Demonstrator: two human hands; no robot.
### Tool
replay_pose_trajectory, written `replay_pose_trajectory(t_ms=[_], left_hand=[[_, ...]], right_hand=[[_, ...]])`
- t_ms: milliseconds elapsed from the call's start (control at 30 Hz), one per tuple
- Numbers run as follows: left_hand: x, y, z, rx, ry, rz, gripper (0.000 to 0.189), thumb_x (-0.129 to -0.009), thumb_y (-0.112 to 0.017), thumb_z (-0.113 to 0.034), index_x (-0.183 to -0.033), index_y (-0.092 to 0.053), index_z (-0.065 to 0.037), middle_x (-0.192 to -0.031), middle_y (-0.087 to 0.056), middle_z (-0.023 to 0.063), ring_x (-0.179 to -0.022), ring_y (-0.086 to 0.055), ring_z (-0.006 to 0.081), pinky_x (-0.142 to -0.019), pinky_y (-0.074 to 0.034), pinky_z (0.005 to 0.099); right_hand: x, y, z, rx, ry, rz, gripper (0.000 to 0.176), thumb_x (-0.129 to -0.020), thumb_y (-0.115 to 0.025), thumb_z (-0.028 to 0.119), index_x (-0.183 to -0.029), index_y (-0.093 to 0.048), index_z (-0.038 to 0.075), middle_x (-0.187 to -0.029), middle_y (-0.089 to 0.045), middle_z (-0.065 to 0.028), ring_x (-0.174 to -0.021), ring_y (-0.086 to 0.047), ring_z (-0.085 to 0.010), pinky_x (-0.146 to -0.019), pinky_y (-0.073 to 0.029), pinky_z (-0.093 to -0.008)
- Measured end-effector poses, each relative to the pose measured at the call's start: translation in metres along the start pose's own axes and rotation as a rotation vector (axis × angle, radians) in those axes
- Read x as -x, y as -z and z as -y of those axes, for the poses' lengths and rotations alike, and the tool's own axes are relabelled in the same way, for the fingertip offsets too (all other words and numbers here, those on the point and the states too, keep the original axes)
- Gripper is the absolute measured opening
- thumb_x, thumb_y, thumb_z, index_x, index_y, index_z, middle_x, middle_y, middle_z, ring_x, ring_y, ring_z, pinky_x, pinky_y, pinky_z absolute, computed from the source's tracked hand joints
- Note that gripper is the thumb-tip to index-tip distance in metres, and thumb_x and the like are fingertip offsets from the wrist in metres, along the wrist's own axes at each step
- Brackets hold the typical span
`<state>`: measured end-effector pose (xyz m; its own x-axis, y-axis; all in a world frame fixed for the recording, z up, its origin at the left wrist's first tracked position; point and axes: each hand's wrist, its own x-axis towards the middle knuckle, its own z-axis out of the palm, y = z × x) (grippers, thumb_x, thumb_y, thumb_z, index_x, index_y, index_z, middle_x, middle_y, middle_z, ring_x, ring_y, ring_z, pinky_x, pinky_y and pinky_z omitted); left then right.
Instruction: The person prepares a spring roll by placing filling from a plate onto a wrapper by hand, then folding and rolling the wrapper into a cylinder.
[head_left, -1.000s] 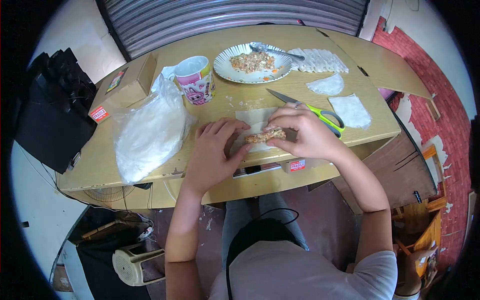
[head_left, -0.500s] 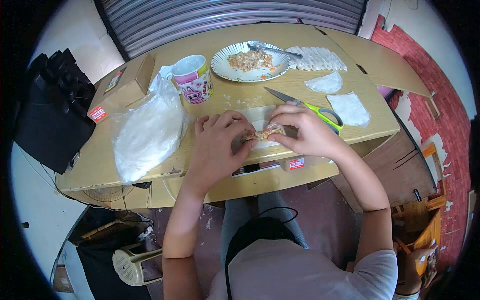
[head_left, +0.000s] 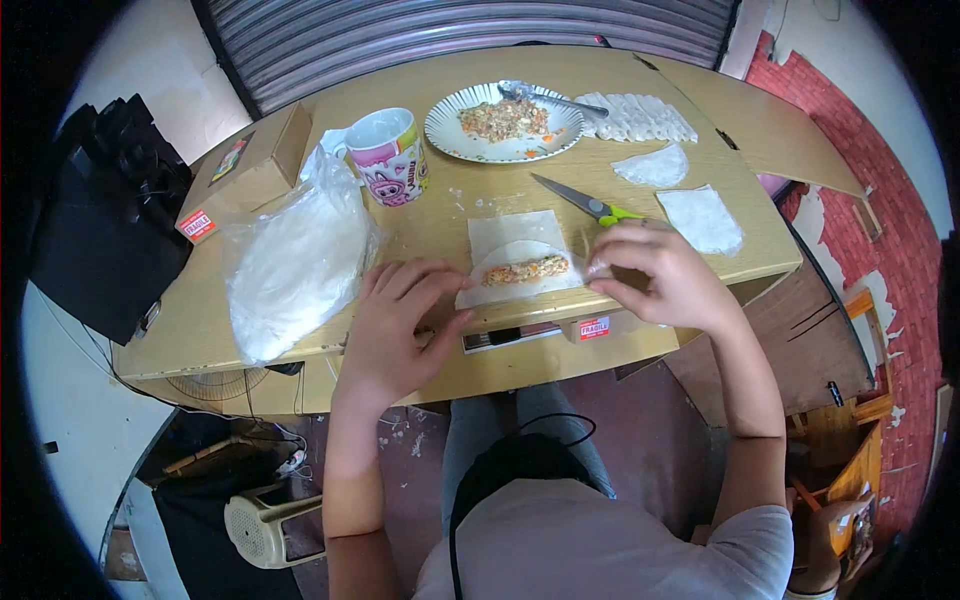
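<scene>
A strip of minced filling (head_left: 526, 270) lies across a white wrapper (head_left: 515, 228) near the table's front edge. My left hand (head_left: 403, 318) is at the wrapper's left edge, fingers apart and curved. At its right edge is my right hand (head_left: 655, 272), thumb and fingertips close together; whether they pinch the edge is too small to tell. Green-handled scissors (head_left: 588, 202) lie behind my right hand, which hides part of the handle. Farther back, a paper plate (head_left: 440, 125) holds more filling and a spoon (head_left: 560, 99).
Rolled white pieces (head_left: 640, 118) lie in a row at the back right, near a folded wrapper (head_left: 652, 165) and a square one (head_left: 700, 220). On the left are a pink cup (head_left: 390, 165), a plastic bag (head_left: 298, 270) and a cardboard box (head_left: 255, 155).
Both hands have moved apart from the filling, left and right. The filling now lies in a straight strip, and more of the wrapper shows.
</scene>
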<state>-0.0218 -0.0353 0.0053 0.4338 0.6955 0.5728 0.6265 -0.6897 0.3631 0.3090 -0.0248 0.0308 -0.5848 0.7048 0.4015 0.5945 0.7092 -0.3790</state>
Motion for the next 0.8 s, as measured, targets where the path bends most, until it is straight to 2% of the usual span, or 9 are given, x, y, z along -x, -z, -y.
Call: replay_pose_trajectory(t_ms=[100,167,300,500,600,700,767,800], left_hand=[[0.005,0.002,0.006,-0.022,-0.039,0.063,0.025,-0.086,-0.078,-0.014,-0.110,-0.072,-0.012,-0.113,-0.071,0.0060,-0.107,-0.064,0.0306,-0.103,-0.044,0.0447],[0.004,0.000,0.009,0.006,-0.070,0.052,0.020,-0.086,-0.077,-0.010,-0.106,-0.073,-0.012,-0.107,-0.073,0.0040,-0.101,-0.064,0.0295,-0.100,-0.045,0.0447],[-0.002,0.002,0.005,-0.010,-0.067,0.061,0.017,-0.087,-0.077,-0.012,-0.104,-0.074,-0.013,-0.107,-0.073,0.0030,-0.102,-0.065,0.0284,-0.100,-0.045,0.0440],[-0.009,-0.004,0.005,-0.081,-0.132,0.089,0.017,-0.087,-0.077,-0.017,-0.104,-0.074,-0.014,-0.104,-0.073,0.0022,-0.100,-0.066,0.0271,-0.102,-0.045,0.0454],[-0.011,-0.002,0.005,-0.093,-0.155,0.108,0.016,-0.087,-0.077,-0.016,-0.103,-0.074,-0.014,-0.106,-0.072,0.0019,-0.100,-0.066,0.0274,-0.103,-0.045,0.0461],[-0.009,0.005,0.002,-0.083,-0.132,0.124,0.019,-0.086,-0.078,-0.017,-0.105,-0.073,-0.013,-0.109,-0.071,0.0032,-0.102,-0.066,0.0286,-0.102,-0.045,0.0450],[-0.006,0.010,-0.001,-0.079,0.019,0.125,0.024,-0.085,-0.079,-0.018,-0.107,-0.072,-0.013,-0.111,-0.069,0.0050,-0.105,-0.065,0.0306,-0.098,-0.045,0.0440],[-0.005,0.012,-0.002,-0.079,0.021,0.124,0.024,-0.085,-0.079,-0.018,-0.107,-0.072,-0.013,-0.111,-0.069,0.0050,-0.105,-0.065,0.0306,-0.098,-0.045,0.0440]], right_hand=[[0.004,-0.005,-0.004,0.099,0.102,-0.044,0.013,-0.087,-0.078,0.012,-0.096,-0.074,0.005,-0.104,-0.073,-0.0086,-0.095,-0.069,-0.0313,-0.085,-0.053,-0.0423],[0.005,-0.007,-0.007,0.102,0.096,-0.041,0.013,-0.087,-0.078,0.013,-0.096,-0.074,0.005,-0.104,-0.073,-0.0081,-0.094,-0.069,-0.0306,-0.086,-0.052,-0.0421],[0.000,-0.006,-0.003,0.147,0.084,-0.024,0.012,-0.085,-0.081,0.010,-0.095,-0.076,0.008,-0.103,-0.074,-0.0057,-0.095,-0.070,-0.0264,-0.087,-0.053,-0.0400],[-0.011,-0.012,0.004,0.156,0.192,-0.043,0.013,-0.087,-0.077,0.015,-0.097,-0.072,0.008,-0.101,-0.071,-0.0064,-0.095,-0.068,-0.0291,-0.086,-0.052,-0.0426],[-0.017,-0.014,0.009,0.210,0.189,-0.054,0.013,-0.086,-0.080,0.013,-0.097,-0.075,0.008,-0.103,-0.073,-0.0038,-0.096,-0.069,-0.0265,-0.086,-0.054,-0.0401],[-0.027,-0.013,0.020,0.228,0.184,-0.103,0.016,-0.086,-0.079,0.014,-0.101,-0.075,0.008,-0.103,-0.072,-0.0054,-0.097,-0.069,-0.0281,-0.086,-0.054,-0.0399],[-0.036,-0.020,0.021,0.190,0.212,-0.132,0.018,-0.087,-0.078,0.014,-0.104,-0.075,0.008,-0.105,-0.072,-0.0067,-0.097,-0.069,-0.0296,-0.087,-0.055,-0.0404],[-0.041,-0.024,0.021,0.150,0.238,-0.160,0.020,-0.087,-0.078,0.015,-0.106,-0.075,0.007,-0.106,-0.072,-0.0080,-0.097,-0.070,-0.0312,-0.087,-0.055,-0.0409]])
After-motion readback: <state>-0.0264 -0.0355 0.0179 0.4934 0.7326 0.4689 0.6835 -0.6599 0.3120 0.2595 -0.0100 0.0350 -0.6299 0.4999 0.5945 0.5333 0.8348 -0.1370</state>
